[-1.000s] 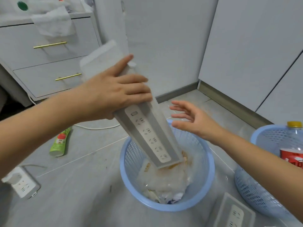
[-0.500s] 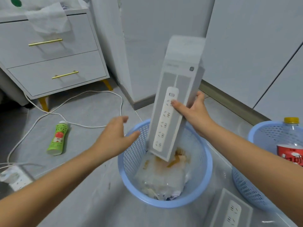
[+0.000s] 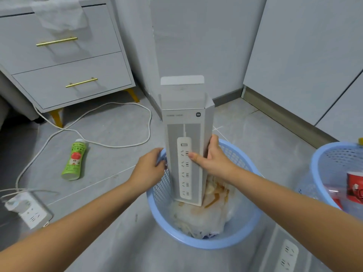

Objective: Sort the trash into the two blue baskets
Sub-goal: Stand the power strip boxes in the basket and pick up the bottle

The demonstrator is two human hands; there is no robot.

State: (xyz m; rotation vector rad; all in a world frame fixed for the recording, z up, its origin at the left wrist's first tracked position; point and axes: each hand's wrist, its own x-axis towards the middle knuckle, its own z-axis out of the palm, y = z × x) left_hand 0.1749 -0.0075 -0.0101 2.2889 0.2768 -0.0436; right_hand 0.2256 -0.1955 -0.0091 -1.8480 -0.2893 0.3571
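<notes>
A tall white power-strip box (image 3: pixel 186 134) stands upright in the near blue basket (image 3: pixel 198 242), its lower end on stained plastic bags (image 3: pixel 208 214). My right hand (image 3: pixel 212 160) grips the box at its right edge, thumb across the front. My left hand (image 3: pixel 149 167) holds the basket's left rim, touching the box's left edge. A second blue basket (image 3: pixel 322 173) at the right holds a bottle with a red label (image 3: pixel 355 187). A green juice bottle (image 3: pixel 75 160) lies on the floor to the left.
Another power-strip box (image 3: pixel 286 254) lies on the floor at the bottom right. A white power strip (image 3: pixel 29 209) and its cable (image 3: pixel 110 142) lie at the left. A drawer cabinet (image 3: pixel 64 61) stands at the back left; white walls and cabinet doors close the corner behind.
The box passed from my left hand to my right and was turned upright, its end now down in the basket. My left hand dropped to the basket's rim.
</notes>
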